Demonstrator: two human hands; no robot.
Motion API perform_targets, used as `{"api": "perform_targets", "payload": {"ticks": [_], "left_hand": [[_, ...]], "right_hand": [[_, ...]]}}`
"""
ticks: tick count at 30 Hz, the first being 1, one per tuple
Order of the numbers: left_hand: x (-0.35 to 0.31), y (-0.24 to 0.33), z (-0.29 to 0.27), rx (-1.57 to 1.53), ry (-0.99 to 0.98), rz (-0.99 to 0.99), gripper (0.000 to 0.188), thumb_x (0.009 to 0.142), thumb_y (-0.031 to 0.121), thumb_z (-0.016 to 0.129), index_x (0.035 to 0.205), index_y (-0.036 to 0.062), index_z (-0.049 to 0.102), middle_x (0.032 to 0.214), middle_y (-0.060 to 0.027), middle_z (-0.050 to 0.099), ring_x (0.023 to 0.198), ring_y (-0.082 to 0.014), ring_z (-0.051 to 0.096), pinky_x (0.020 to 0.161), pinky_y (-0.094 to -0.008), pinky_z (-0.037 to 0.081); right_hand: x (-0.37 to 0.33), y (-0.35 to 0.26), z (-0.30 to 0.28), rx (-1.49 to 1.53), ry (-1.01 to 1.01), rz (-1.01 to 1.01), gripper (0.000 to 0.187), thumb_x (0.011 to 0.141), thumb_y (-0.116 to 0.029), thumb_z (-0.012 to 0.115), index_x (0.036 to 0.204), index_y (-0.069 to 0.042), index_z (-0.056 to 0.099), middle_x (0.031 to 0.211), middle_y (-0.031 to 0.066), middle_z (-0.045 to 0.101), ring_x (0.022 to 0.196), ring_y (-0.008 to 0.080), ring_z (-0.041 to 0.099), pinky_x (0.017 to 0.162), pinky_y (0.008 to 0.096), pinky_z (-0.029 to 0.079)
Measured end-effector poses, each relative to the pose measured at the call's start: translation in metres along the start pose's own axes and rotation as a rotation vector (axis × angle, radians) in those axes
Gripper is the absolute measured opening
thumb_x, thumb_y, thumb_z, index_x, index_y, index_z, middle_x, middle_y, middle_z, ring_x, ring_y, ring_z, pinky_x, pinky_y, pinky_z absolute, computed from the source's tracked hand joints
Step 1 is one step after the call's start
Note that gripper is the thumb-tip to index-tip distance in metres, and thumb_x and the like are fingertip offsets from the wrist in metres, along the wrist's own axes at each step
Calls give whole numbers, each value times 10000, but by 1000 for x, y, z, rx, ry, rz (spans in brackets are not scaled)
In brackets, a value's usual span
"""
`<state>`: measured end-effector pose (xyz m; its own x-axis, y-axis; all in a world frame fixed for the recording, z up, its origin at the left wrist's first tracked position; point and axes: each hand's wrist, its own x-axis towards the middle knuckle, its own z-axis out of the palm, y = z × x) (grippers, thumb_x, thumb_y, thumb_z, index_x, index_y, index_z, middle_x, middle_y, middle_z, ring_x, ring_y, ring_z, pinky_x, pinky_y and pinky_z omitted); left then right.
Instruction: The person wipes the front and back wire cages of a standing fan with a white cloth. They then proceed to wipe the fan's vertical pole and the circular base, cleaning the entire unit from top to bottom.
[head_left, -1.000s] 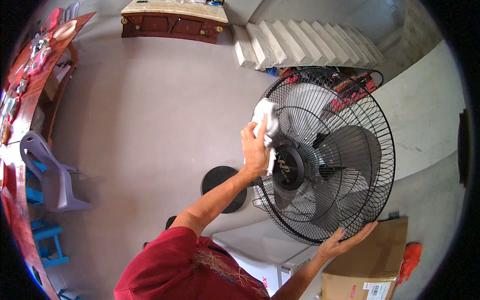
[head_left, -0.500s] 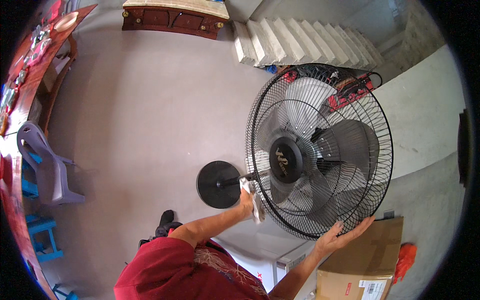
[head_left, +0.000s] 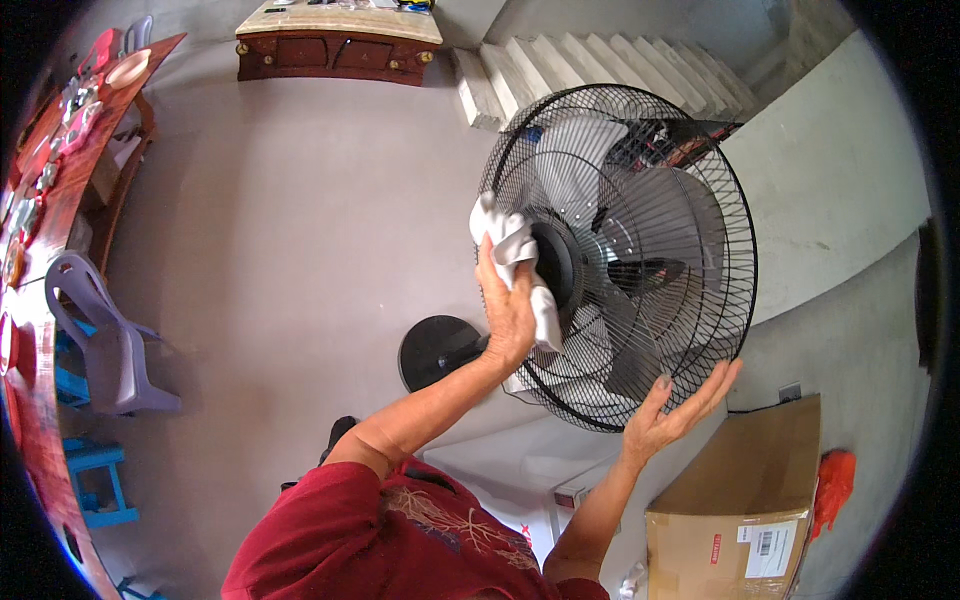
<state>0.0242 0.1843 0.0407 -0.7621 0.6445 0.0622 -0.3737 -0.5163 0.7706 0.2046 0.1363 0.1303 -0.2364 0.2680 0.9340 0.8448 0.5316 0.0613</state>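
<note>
The left hand (head_left: 510,315) grasps a white cloth (head_left: 512,243), bunched against the left part of the wire cage of the fan (head_left: 620,260), just beside its black hub. The right hand (head_left: 660,425) is spread, fingers extended, at the cage's lower right edge (whether it bears any weight, I cannot tell). The fan takes up the middle right of the view; its round base (head_left: 430,350) rests left of the cage on grey floor (head_left: 290,220), which stretches across to a purple chair (head_left: 112,350) beside the desk (head_left: 112,112). Rightward is tighter: stairs (head_left: 590,70) show past the cage's upper edge, and a cardboard box (head_left: 735,470) sits near the right hand.
</note>
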Motion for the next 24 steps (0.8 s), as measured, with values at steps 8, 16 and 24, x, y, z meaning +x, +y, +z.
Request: {"api": "perform_targets", "payload": {"ticks": [8, 16, 24], "left_hand": [[-91, -5, 12, 295, -404, 942, 697, 590, 24, 758, 1244, 123, 537, 1179, -174, 387, 1105, -348, 402, 934, -424, 347], [-81, -92, -40, 527, -121, 410, 823, 638, -125, 545, 1400, 44, 287, 1230, -242, 333, 1131, -400, 369, 1006, -417, 310], [-114, -174, -77, 170, -106, -531, 591, 852, -52, 401, 1397, 104, 235, 1225, -87, 436, 1088, -219, 452, 938, -355, 393]], "right_hand": [[0, 4, -7, 110, -30, 15, 591, 923, -307, 488, 1372, 45, 331, 1445, 243, 275, 1326, 380, 295, 1075, 475, 244], [-1, 7, -5, 60, -31, -43, 601, 917, -307, 497, 1377, 41, 327, 1446, 240, 277, 1326, 375, 303, 1074, 468, 250], [-3, 11, -8, 62, -31, -51, 611, 929, -352, 464, 1361, 61, 337, 1435, 260, 282, 1323, 397, 297, 1059, 486, 251]]}}
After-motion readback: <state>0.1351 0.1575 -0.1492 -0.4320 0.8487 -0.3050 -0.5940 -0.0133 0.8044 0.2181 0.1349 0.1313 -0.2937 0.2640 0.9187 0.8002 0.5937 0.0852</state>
